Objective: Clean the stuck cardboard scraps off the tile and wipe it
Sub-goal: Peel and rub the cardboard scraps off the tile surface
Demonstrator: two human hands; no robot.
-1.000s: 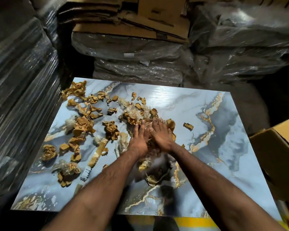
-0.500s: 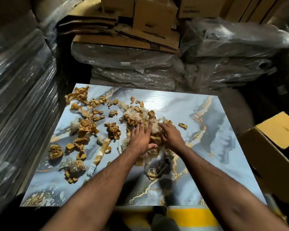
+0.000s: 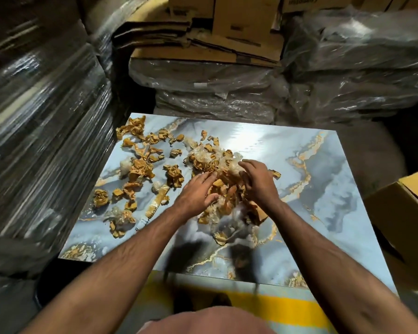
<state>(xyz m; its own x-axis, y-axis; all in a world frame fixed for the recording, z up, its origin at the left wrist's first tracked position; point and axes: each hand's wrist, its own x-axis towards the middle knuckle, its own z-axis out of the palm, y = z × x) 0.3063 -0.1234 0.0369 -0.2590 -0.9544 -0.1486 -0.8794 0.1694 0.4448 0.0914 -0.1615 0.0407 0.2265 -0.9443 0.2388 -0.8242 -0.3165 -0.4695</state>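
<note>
While the marble tile (image 3: 287, 165) lies flat before us, cardboard scraps (image 3: 140, 169) litter its left half; gathering is underway, wiping is not. Our left hand (image 3: 196, 194) rakes, fingers loosely spread; our right hand (image 3: 257, 182) cups the central heap (image 3: 225, 186). A box (image 3: 408, 213) crowds the right.

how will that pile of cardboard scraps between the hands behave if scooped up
The pile of cardboard scraps between the left hand and right hand is probably light and crumpled, mixed with thin plastic film. It looks loose, so bits would likely spill out. The glossy tile should let scraps slide.
</note>
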